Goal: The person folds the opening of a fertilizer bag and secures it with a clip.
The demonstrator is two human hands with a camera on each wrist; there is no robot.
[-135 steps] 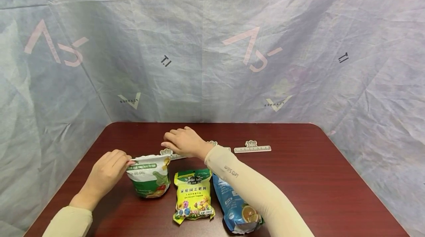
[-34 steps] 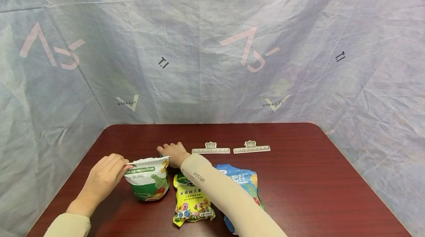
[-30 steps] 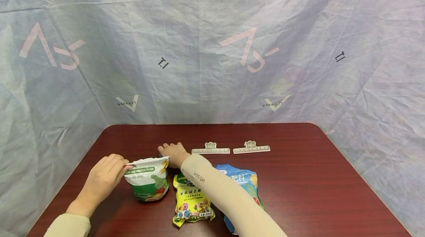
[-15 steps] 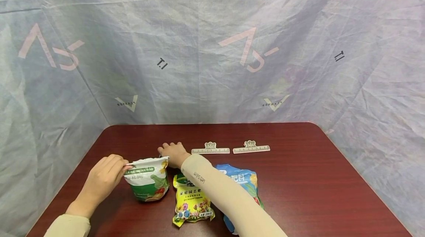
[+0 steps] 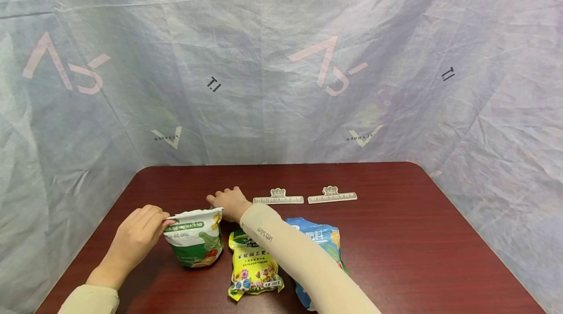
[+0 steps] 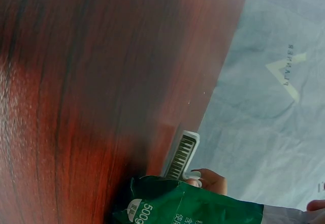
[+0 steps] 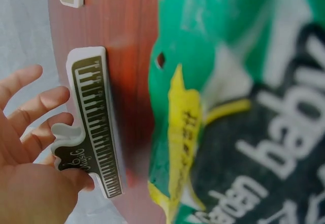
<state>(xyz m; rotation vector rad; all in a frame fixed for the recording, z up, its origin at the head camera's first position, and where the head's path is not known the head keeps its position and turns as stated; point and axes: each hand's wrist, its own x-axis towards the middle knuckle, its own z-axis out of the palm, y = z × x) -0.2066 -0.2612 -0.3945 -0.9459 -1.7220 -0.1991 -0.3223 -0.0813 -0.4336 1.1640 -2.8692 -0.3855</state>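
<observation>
In the head view my left hand (image 5: 138,235) pinches the top left corner of a white and green fertilizer bag (image 5: 195,243), which stands upright on the table. Just behind that bag is my right hand (image 5: 230,205), its fingertips partly hidden. The right wrist view has a piano-keyboard clip (image 7: 94,117), whose handle my right hand (image 7: 30,158) grips with the thumb in front and fingers behind. Past the bag's green bottom (image 6: 162,198), the left wrist view catches part of the same clip (image 6: 180,155). A yellow fertilizer bag (image 5: 252,265) lies near my right forearm.
Two more keyboard clips, one nearer (image 5: 278,199) and one farther right (image 5: 332,197), lie toward the back of the dark red table (image 5: 396,250). My right sleeve partly covers a blue bag (image 5: 323,235). Grey printed cloth (image 5: 264,108) hangs behind and beside the table.
Since the earliest frame my right hand has lowered from above the left clip to the table behind the white and green bag. Over the last second both hands stay almost still.
</observation>
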